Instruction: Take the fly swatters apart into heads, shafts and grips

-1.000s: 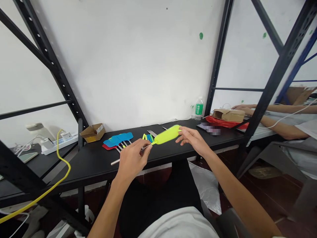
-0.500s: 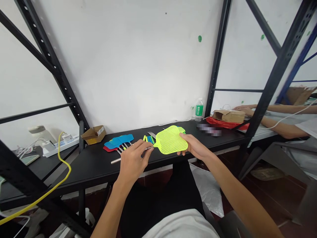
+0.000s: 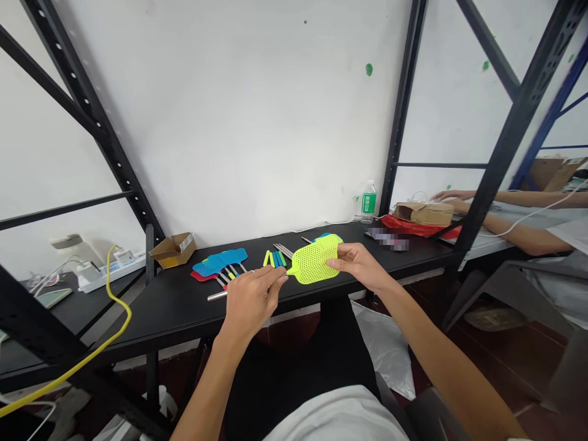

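The left hand [image 3: 252, 295] pinches the metal rod [image 3: 217, 296]; the right hand [image 3: 361, 264] grips the yellow fly swatter head [image 3: 315, 263]. Best hold both straight.

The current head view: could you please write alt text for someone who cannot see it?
A person's left hand grips the metal rod of a yellow-green perforated swatter while the right hand holds its flat end at a black table. Blue swatters lie to the left; a bottle stands by the wall.
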A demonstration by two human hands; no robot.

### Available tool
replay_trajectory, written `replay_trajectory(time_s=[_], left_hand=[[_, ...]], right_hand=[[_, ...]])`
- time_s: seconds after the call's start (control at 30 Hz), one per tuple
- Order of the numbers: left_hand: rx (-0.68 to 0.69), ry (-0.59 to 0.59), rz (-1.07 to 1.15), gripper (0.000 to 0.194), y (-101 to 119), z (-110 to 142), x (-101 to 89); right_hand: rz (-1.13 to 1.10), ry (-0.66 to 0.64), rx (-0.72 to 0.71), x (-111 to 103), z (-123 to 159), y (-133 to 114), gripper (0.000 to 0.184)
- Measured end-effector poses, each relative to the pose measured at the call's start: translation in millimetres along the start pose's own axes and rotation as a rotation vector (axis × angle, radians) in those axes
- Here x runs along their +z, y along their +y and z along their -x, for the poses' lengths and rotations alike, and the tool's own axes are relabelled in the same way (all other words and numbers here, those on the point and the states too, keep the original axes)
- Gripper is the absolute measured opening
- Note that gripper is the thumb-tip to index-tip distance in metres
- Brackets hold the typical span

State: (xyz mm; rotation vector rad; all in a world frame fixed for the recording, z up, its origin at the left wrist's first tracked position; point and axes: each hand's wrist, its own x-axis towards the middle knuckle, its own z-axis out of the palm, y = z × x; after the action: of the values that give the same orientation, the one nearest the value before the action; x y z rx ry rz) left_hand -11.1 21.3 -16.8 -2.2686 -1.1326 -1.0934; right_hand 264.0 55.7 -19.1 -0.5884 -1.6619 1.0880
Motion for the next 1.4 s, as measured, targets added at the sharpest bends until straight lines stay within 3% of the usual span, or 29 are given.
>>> replay_trajectory(time_s=[0.27,0.6,1.07,1.4], left_hand=[[-0.069,-0.123,0.015,0.031,4,-2,-2.2],[-0.139,-0.297,0.06,0.035,10,-4,-3.6],[-0.143,-0.327,0.1,0.031,13,-7,-5.2],[-0.158,-0.359,0.097,0.035,15,-8,-6.6]], right_hand=[[0.202,0.116,-0.061,-2,-1,-3,0.026],[0.247,0.092,-0.144,-8,-1,-7,0.018],[0.322,0.038,-0.138,-20,0,-7,0.02],[0.387,0.072,-0.197,-19,2,-10,0.015]])
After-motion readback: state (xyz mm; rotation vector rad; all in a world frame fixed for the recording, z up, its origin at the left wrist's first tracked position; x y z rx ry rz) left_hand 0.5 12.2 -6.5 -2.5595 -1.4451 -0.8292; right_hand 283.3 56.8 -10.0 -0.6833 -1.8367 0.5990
